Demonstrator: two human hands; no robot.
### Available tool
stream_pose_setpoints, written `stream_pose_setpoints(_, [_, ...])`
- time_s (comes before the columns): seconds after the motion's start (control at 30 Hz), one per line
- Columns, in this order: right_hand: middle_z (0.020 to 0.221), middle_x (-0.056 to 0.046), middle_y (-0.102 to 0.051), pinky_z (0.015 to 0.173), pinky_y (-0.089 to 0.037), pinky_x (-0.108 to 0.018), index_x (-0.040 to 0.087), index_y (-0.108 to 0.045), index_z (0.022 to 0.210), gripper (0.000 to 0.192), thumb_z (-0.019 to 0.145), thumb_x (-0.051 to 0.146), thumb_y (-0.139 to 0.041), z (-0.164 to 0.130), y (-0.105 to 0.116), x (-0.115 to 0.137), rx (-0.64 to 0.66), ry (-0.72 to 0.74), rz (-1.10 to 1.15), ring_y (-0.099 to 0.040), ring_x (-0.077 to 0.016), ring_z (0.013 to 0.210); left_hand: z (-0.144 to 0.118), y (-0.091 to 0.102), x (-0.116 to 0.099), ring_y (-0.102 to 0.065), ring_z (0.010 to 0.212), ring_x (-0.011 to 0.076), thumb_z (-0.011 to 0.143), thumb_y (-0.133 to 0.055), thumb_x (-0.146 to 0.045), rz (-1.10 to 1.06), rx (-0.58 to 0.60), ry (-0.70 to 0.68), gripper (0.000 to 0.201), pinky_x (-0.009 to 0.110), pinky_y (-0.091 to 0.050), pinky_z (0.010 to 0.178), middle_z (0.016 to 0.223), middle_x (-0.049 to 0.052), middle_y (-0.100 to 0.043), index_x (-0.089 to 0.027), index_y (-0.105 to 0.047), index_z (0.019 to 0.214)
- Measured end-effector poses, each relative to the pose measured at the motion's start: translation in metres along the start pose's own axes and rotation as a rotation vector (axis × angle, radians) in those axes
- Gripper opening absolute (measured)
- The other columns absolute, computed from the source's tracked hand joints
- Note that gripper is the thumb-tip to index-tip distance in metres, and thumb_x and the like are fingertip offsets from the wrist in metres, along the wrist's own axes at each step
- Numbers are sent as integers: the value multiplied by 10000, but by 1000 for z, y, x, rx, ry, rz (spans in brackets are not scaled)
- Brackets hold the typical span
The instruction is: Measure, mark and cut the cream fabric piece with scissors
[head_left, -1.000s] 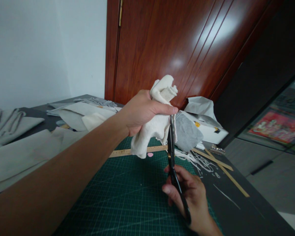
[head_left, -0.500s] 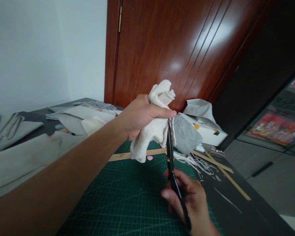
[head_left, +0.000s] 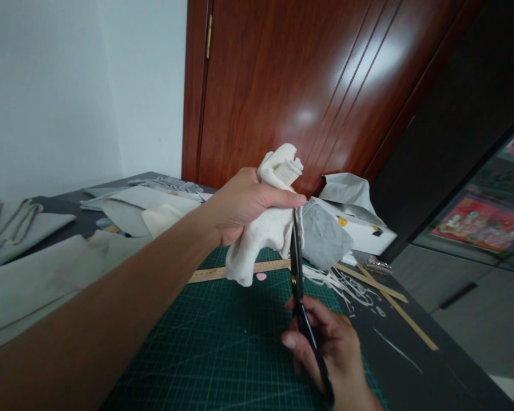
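My left hand (head_left: 244, 202) grips a bunched piece of cream fabric (head_left: 265, 231), holding it up above the green cutting mat (head_left: 214, 354). Black scissors (head_left: 300, 299) point upward from my right hand (head_left: 332, 351), which holds their handles low over the mat. The blades are nearly closed on the fabric's right edge, just below my left thumb. A fold of fabric sticks up above my left fist.
A wooden ruler (head_left: 223, 271) lies across the mat's far edge, a second wooden strip (head_left: 394, 308) to the right. White thread scraps (head_left: 351, 285) litter the dark table. Grey cloth pieces (head_left: 38, 274) lie left; a white box (head_left: 360, 225) stands before the brown door (head_left: 308, 80).
My left hand and the fabric have dropped slightly. The scissors and my right hand have sunk a little with them; the blades stay on the fabric edge.
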State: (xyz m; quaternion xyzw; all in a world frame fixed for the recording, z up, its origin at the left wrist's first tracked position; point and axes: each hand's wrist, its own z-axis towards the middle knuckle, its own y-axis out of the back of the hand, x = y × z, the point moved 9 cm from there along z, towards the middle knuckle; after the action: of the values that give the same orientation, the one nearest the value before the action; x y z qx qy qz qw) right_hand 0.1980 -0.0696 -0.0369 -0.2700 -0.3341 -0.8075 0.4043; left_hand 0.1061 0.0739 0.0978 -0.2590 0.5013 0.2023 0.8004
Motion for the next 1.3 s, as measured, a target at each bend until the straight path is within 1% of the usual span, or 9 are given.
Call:
stream_pose_setpoints(0.13, [559,85,-613,331,-402,-177,246,-699,1029,211,861,298,-816,0,0,-1,2,-14,1,-526,-85,345,-1,-2,0,-647,653,151,617,-781,-5,9,44,31,210,273,-518,618,717,24,-685,-120,-697,771])
stream_pose_setpoints(0.2, [563,84,-617,335,-406,-179,245,-699,1032,210,862,295,-812,0,0,-2,10,-29,6,-524,-85,345,-2,-4,-2,-628,632,155,606,-718,-10,17,71,25,167,279,-501,609,679,31,-672,-110,-699,738])
stream_pose_setpoints(0.37, [566,89,-600,333,-416,-177,250,-702,1033,211,858,291,-811,-1,-1,-5,17,-70,50,-519,-85,349,-4,-9,-8,-608,650,176,563,-580,-71,-83,141,-10,187,315,-497,643,661,32,-641,-123,-692,703])
stream_pose_setpoints(0.47, [564,93,-593,332,-408,-172,255,-711,1024,243,828,294,-849,0,-1,-5,9,-81,70,-524,-84,351,-3,-7,-9,-622,659,177,609,-626,-66,-30,113,-23,169,312,-500,637,680,30,-654,-125,-714,741])
stream_pose_setpoints(0.57, [552,101,-579,337,-402,-165,263,-719,1005,257,806,289,-878,1,-1,-4,1,-80,85,-525,-81,353,-2,-4,-9,-644,673,162,669,-740,-83,4,60,-46,101,293,-513,651,710,26,-672,-127,-711,755])
stream_pose_setpoints(0.73, [560,104,-579,331,-401,-163,268,-713,1018,264,810,276,-875,1,-1,-5,12,-76,100,-511,-75,352,0,1,-9,-642,664,135,650,-864,-90,-19,8,-70,229,273,-520,653,726,-2,-663,-144,-673,765])
stream_pose_setpoints(0.97, [576,92,-591,324,-409,-173,259,-712,1039,264,820,282,-858,0,0,-7,20,-54,71,-511,-82,365,2,3,-10,-608,640,126,615,-918,-123,3,-38,-125,303,277,-489,634,690,-26,-627,-156,-638,727])
stream_pose_setpoints(1.17, [571,99,-572,340,-404,-172,273,-708,1054,245,852,320,-837,1,0,-4,18,-19,86,-525,-83,367,0,2,-8,-604,634,122,603,-956,-155,-3,-73,-122,347,273,-481,617,695,-23,-621,-146,-636,738])
stream_pose_setpoints(1.3, [588,92,-584,352,-401,-175,285,-707,1067,265,859,385,-836,2,2,-2,21,2,63,-539,-87,378,1,0,-6,-611,614,134,631,-935,-153,-19,-68,-117,319,276,-492,584,679,-9,-628,-151,-630,725])
